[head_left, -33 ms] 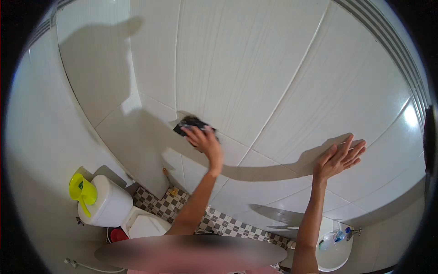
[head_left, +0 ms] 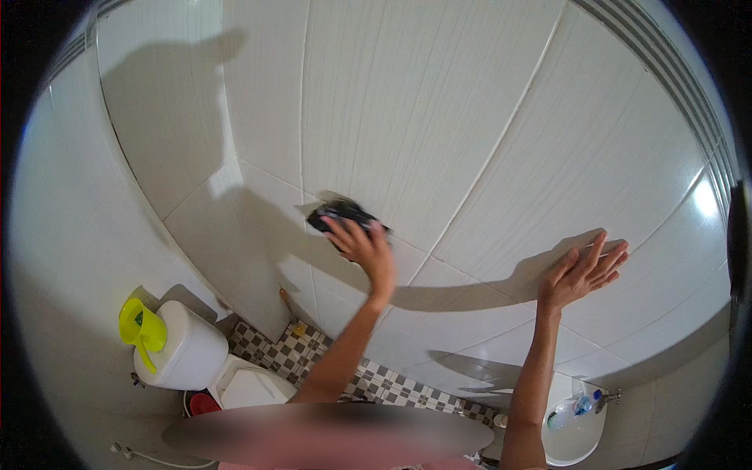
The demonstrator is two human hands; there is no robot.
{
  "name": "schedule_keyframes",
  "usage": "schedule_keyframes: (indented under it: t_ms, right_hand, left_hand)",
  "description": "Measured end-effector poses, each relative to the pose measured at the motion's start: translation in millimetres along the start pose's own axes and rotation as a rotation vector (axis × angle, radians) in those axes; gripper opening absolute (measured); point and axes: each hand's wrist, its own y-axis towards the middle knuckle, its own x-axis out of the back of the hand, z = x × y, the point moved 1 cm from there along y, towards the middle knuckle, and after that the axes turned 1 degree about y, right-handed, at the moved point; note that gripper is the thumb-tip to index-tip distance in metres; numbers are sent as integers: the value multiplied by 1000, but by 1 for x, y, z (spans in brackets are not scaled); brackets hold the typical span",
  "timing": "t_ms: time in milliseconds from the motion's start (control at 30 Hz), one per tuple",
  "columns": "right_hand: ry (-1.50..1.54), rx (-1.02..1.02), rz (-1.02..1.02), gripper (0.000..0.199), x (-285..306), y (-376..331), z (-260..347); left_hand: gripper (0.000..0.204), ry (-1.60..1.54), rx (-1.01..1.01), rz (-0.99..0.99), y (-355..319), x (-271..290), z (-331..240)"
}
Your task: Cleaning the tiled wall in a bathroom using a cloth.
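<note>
Head view: The left hand presses one dark cloth flat against the white tiled wall. Its fingers are curled over the cloth's lower right side, so the cloth peeks out up and to the left of the hand. The cloth's long side runs left to right, dipping a little to the right. The right hand is well apart from the cloth, off to its right and a bit lower. It is wide open, flat on the wall, holding nothing. Far below the cloth stand one toilet, with one yellow scoop on its tank, and one small sink.
</note>
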Motion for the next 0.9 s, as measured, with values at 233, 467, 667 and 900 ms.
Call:
schedule_keyframes:
  t_ms: [233,467,667,900]
  right_hand:
    - [-13,-32,21,46,4,2,1]
    - [-15,-28,27,45,3,0,-1]
    - [-32,-25,30,46,2,2,3]
    - [-19,-32,34,47,3,-1,-3]
  left_hand:
    - [62,-97,-318,242,-169,-24,28]
    - [71,69,145,-98,-77,-19,115]
    - [71,-23,309,-162,48,19,89]
    - [29,78,-497,263,-88,-18,-21]
